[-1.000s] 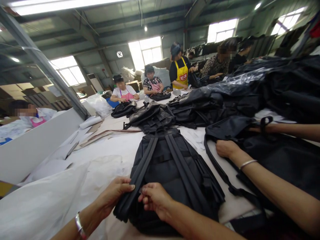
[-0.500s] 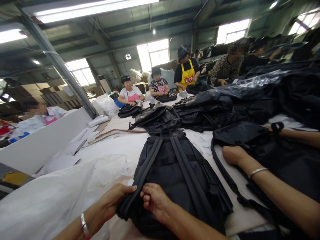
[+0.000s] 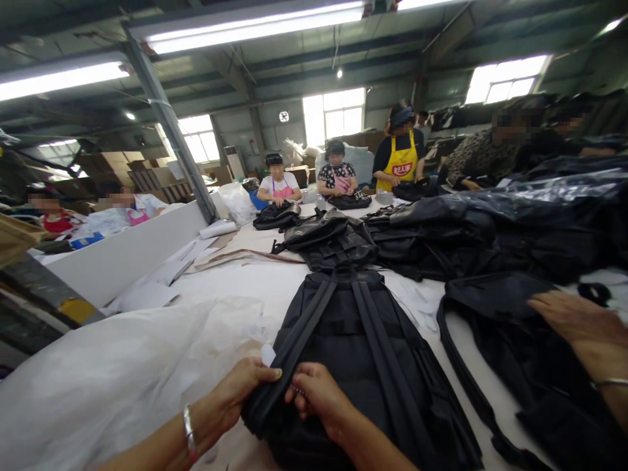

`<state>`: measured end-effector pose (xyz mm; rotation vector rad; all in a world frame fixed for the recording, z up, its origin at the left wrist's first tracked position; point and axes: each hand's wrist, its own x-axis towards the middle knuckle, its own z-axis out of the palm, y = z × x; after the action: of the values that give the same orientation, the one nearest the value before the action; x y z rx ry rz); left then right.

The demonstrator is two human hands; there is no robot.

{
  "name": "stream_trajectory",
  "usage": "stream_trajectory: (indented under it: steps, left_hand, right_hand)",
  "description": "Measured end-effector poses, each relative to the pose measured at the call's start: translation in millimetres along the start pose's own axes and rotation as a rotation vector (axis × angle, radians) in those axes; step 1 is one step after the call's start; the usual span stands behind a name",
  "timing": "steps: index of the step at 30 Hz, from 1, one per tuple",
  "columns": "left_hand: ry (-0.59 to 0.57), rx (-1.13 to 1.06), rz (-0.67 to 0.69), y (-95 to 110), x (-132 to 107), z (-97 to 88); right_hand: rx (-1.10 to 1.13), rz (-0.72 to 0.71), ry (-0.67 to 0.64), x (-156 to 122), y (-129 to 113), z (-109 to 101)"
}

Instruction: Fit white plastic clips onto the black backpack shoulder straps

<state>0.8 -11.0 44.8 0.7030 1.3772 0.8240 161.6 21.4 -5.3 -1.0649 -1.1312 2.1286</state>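
A black backpack (image 3: 343, 366) lies in front of me on the table, its two shoulder straps (image 3: 314, 314) facing up. At its lower left, my left hand (image 3: 245, 386) is closed on the backpack's edge, thumb on top of the strap. A small white piece (image 3: 267, 355) shows just above that thumb. My right hand (image 3: 318, 399) is close beside it, fingers curled in a pinch against the bag. Something small and shiny shows at its fingertips, too small to name.
On my right, a co-worker's hand (image 3: 579, 320) rests on another black backpack (image 3: 510, 307). More black bags (image 3: 338, 239) are piled beyond mine. White plastic sheeting (image 3: 122, 379) covers the left side, near a low white partition (image 3: 137, 252). Several people work at the far end.
The view has swung left, so everything appears further right. My left hand keeps its hold; my right hand stays beside it. The co-worker's hand has shifted onto the top of the neighbouring backpack.
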Motion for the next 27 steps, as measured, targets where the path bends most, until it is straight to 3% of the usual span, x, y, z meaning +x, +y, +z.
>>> stream_trajectory:
  steps: [3, 6, 9, 13, 15, 17, 22, 25, 27]
  left_hand:
    - [0.095, 0.039, 0.043, -3, 1, 0.0]
    - [0.172, 0.046, 0.086, -8, 3, 1.3]
    - [0.208, 0.032, 0.163, -13, 5, 2.8]
    - [0.241, -0.002, 0.265, -19, 8, 1.9]
    - [0.263, -0.016, 0.299, -22, 9, 1.9]
    - [0.280, 0.012, 0.373, -24, 9, 3.3]
    - [0.289, 0.102, 0.567, -27, 1, 6.9]
    - [0.292, 0.085, 0.564, -28, -3, 6.0]
    - [0.279, 0.061, 0.572, -28, -4, 6.1]
  right_hand:
    - [-0.196, -0.096, 0.061, -6, 1, -5]
    - [-0.225, -0.234, 0.073, -17, -1, -9]
    - [-0.166, -0.284, -0.046, -28, -11, -10]
    - [-0.090, -0.179, -0.315, -33, -31, -9]
    - [-0.119, -0.172, -0.376, -30, -38, -8]
    - [-0.254, -0.242, -0.320, -24, -42, -5]
    - [-0.774, -0.506, -0.015, -7, -49, 13]
    - [-0.840, -0.645, 0.113, -3, -47, 24]
    - [-0.762, -0.598, 0.125, 1, -43, 28]
